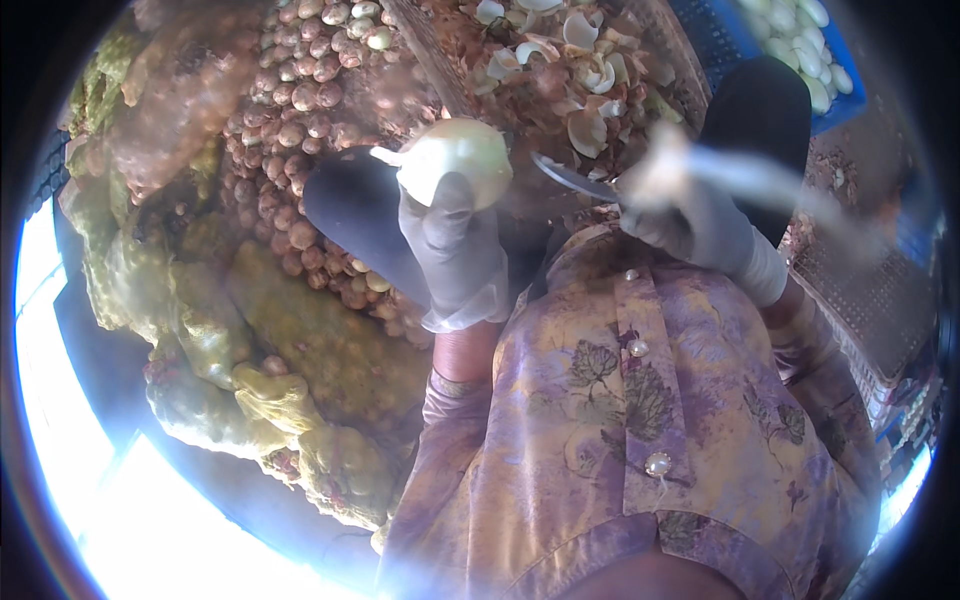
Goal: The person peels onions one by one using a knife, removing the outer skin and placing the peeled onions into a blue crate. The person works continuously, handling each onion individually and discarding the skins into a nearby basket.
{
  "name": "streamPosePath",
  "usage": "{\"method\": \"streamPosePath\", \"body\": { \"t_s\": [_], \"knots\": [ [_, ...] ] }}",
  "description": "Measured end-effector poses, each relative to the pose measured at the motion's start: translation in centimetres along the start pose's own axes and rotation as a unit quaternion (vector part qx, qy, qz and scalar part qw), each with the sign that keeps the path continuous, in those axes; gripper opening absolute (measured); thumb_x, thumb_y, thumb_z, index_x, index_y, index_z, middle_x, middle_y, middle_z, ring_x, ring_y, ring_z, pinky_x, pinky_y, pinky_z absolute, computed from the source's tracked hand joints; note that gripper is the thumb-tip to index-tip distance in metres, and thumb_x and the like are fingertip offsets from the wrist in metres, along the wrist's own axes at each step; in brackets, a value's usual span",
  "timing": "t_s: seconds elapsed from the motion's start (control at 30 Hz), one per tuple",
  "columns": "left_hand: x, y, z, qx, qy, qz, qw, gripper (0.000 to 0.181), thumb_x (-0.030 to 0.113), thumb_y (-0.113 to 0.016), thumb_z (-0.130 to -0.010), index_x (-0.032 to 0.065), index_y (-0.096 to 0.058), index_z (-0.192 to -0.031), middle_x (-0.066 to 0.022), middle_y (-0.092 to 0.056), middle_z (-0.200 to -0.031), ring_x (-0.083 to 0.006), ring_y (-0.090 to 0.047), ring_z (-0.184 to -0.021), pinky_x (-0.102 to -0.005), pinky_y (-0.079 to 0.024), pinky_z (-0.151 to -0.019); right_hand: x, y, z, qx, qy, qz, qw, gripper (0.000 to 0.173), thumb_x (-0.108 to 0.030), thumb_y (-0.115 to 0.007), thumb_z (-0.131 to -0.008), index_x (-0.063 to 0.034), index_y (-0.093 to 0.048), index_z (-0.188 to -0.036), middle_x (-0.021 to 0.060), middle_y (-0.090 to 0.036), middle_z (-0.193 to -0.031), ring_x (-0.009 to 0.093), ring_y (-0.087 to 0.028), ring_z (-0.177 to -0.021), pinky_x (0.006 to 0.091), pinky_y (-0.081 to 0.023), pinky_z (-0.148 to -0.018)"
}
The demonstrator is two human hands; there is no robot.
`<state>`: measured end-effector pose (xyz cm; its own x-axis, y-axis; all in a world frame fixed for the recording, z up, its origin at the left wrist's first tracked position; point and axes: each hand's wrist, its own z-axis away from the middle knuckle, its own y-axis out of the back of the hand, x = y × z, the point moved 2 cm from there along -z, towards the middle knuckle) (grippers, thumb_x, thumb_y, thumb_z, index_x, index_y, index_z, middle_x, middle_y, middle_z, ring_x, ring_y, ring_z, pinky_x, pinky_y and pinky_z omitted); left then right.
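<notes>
My left hand (pixel 459 251), in a whitish glove, holds a peeled pale onion (pixel 476 154) over my lap, thumb pressed on its near side. A short stub sticks out at the onion's left. In my gloved right hand (pixel 712 225) is a small knife, its curved blade (pixel 574 180) pointing left towards the onion, with a gap between them. The knife's handle is hidden in the fist. A blurred pale streak (pixel 757 176) crosses above the right hand; what it is I cannot tell.
Many unpeeled onions (pixel 292 172) lie to the left, beside yellowish net sacks (pixel 195 315). A wooden board (pixel 427 52) divides them from onion skins (pixel 585 97). A blue crate (pixel 851 101) of peeled onions stands far right, above a brown plastic crate (pixel 870 315).
</notes>
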<state>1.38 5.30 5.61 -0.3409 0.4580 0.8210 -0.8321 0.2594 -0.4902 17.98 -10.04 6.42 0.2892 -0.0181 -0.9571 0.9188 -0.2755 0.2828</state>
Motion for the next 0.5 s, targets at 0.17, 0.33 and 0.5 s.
{"method": "streamPosePath", "body": {
  "t_s": [0.17, 0.33, 0.5],
  "knots": [
    [-0.2, -0.5, 0.0, -0.063, 0.022, -0.048, 0.997, 0.079, 0.038, -0.086, -0.071, -0.0041, -0.05, -0.127, -0.0123, -0.065, -0.11, -0.0228, -0.065, -0.096, -0.037, -0.054, -0.089, 0.6, -0.9, -0.8, 0.03, 0.044, 0.162, 0.985, 0.031, -0.034, -0.068, -0.093, -0.0039, -0.066, -0.088, 0.0096, -0.06, -0.065, 0.027, -0.063, -0.058, 0.0334, -0.047, -0.055],
    [-0.3, 0.3, -0.2, -0.125, 0.076, -0.031, 0.989, 0.08, 0.038, -0.087, -0.069, -0.004, -0.05, -0.126, -0.0142, -0.066, -0.111, -0.0229, -0.066, -0.1, -0.0358, -0.055, -0.088, 1.2, 0.3, 0.5, -0.115, -0.248, -0.35, 0.896, 0.035, -0.035, -0.063, -0.097, -0.0017, -0.066, -0.086, 0.0016, -0.056, -0.061, 0.015, -0.058, -0.056, 0.0304, -0.045, -0.055],
    [-0.7, 0.0, -0.1, -0.106, 0.136, -0.052, 0.984, 0.081, 0.03, -0.09, -0.065, -0.0043, -0.049, -0.127, -0.0145, -0.066, -0.111, -0.0229, -0.066, -0.101, -0.0364, -0.056, -0.089, 1.6, 0.6, 0.6, -0.051, -0.159, -0.258, 0.952, 0.031, -0.033, -0.067, -0.093, -0.0022, -0.066, -0.094, -0.0002, -0.059, -0.07, 0.012, -0.057, -0.062, 0.0273, -0.047, -0.059]
  ]
}}
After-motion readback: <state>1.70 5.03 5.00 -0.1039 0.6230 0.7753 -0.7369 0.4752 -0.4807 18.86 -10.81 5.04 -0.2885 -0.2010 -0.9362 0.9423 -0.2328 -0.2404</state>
